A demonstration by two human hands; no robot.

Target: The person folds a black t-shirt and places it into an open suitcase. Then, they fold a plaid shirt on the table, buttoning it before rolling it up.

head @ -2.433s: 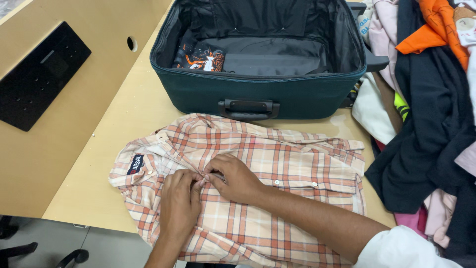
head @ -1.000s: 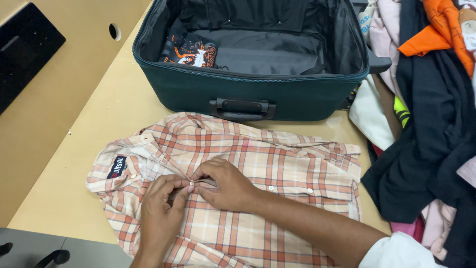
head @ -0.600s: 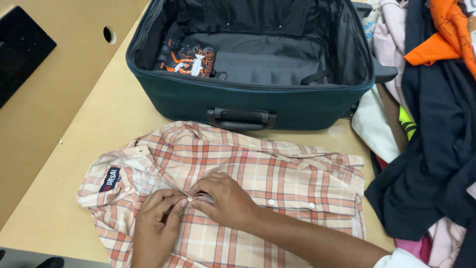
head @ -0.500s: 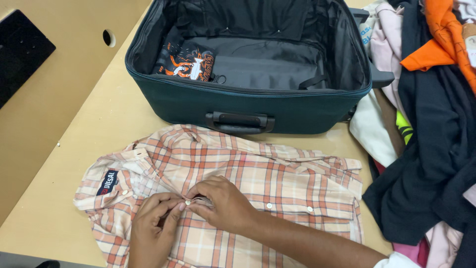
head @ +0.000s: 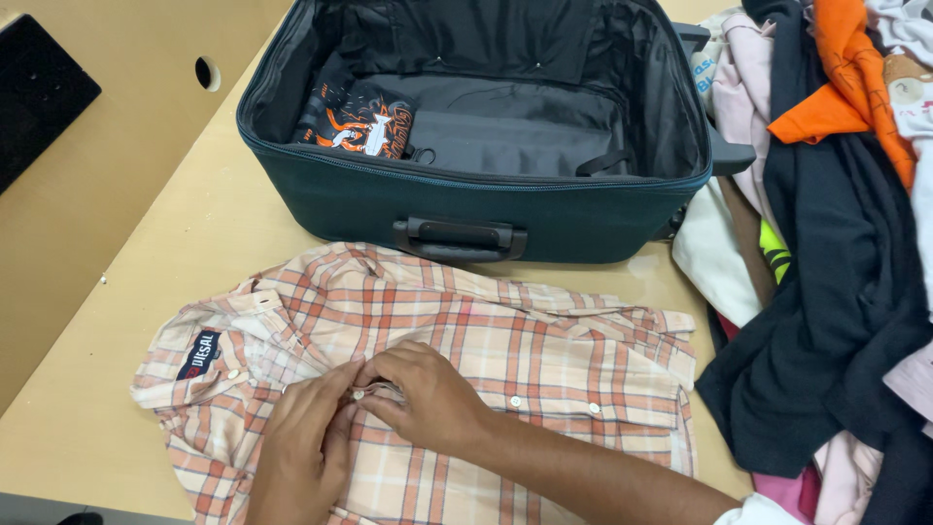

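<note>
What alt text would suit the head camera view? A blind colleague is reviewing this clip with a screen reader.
A person's left hand and right hand pinch a small white button on an orange-and-cream plaid shirt spread flat on a light wooden table. Behind it stands an open dark green fabric suitcase holding a folded black printed garment; a heap of mixed clothes lies to the right.

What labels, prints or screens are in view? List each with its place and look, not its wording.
Neck label: small dark blue rectangle with white and red marks, inside the collar of the plaid shirt, left of both hands.
Printed garment: black fabric with an orange and white graphic, folded in the suitcase, left end.
Dark flat panel: black, on the desk at far left; whether it is a screen cannot be told.
</note>
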